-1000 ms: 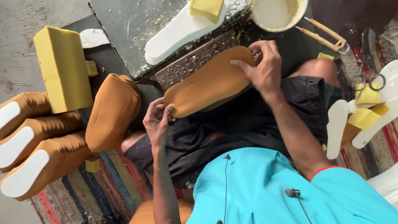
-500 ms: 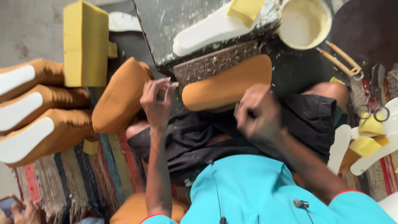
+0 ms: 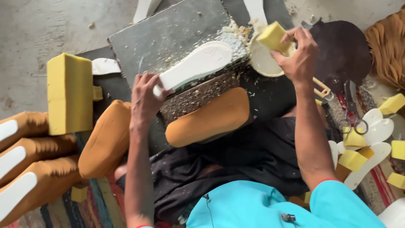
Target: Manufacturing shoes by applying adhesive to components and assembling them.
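Taking the grey stone slab (image 3: 168, 36) as the landmark and reading from the left edge inward: far to its left, three tan-covered insoles with white undersides (image 3: 19, 169) are stacked and cut off by the frame edge, so their full length cannot be seen. Just left of the slab stands a tall yellow foam block (image 3: 69, 95), and below it a tan padded insole piece (image 3: 105, 143) rests partly behind the left forearm. The left hand (image 3: 145, 99) sits at the slab's lower left corner, fingers clenched on the heel end of the white sole (image 3: 196, 65), which lies flat on the slab's top; the sole's end is hidden under the fingers. Directly below the slab's front edge, a tan insole (image 3: 209, 117) lies across the person's lap on dark shorts. At the slab's right edge, the right hand (image 3: 299, 57) grips a yellow sponge piece (image 3: 273, 37), holding it over a round cream bowl (image 3: 263, 63) whose contents are hard to make out beneath the sponge. Right of the slab, scissors (image 3: 352, 107) lie beside white soles with yellow foam pieces (image 3: 363, 147); no labels or packages are legible anywhere.
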